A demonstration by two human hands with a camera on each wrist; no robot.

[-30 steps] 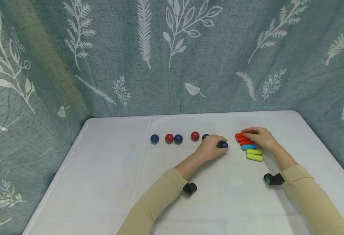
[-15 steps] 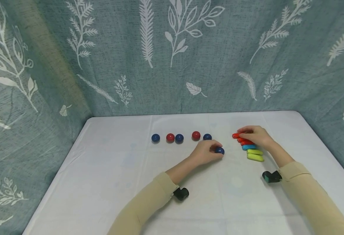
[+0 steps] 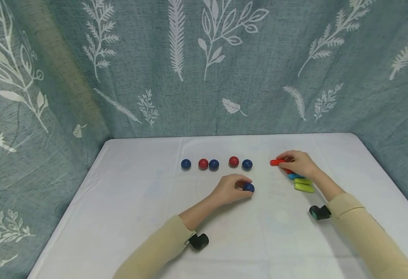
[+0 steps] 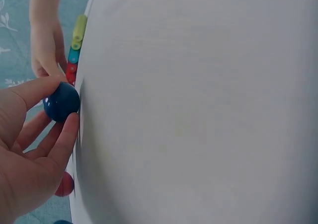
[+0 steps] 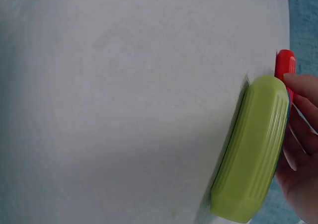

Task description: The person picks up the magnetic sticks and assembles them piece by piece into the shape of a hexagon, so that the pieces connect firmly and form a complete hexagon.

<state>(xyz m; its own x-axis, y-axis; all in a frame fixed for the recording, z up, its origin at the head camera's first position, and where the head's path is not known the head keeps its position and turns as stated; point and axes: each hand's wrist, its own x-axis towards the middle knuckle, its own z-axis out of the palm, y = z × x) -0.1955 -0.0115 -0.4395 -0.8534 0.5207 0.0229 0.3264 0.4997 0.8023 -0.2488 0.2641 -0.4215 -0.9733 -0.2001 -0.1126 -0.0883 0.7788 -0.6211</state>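
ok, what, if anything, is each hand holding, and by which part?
Left hand: glossy dark-blue ball, pinched on opposite sides. Right hand: glossy red round-ended stick, gripped behind its free left end (head view); exact contact partly hidden.

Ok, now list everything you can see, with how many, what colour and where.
Blue balls: three, dark blue, in the far row
Red balls: two, red, same row
Held ball: one, dark blue, in front of the row
Held red piece: one, red, right of the row
Other red pieces: count unclear, red, partly hidden
Blue piece: one, blue, beside the reds
Yellow-green pieces: two, yellow-green, beside the blue piece
Table: one, white, beneath
Patterned cloth: count unclear, blue-green with white leaves, behind and alongside
Wrist devices: two, black, at the cuffs
Sleeves: two, beige
Left hand: one, pinching the held ball
Right hand: one, pinching the held red piece
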